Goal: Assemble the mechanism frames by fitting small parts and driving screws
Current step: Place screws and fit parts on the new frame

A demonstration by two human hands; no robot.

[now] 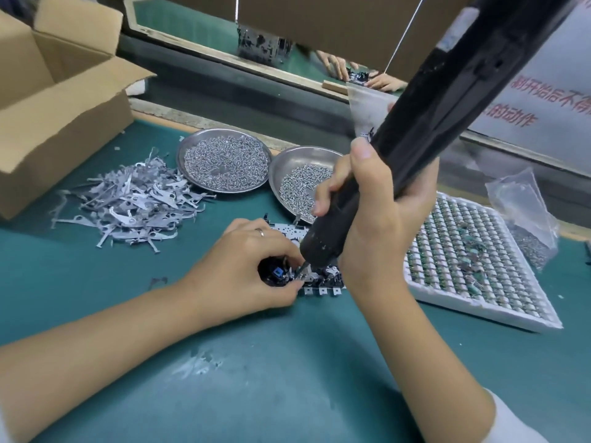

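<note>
At the near centre of the green desk (pixel 96 282) lies the flat metal mechanism frame with black and blue fittings (pixel 319 281), long axis left to right. The left hand (pixel 252 266) pinches its left end. The right hand (pixel 377 212) grips the long black electric screwdriver (pixel 431 116), which slants down-left, its tip on the frame just right of the left fingertips. Judgement: the screw point sits directly beneath the bit.
</note>
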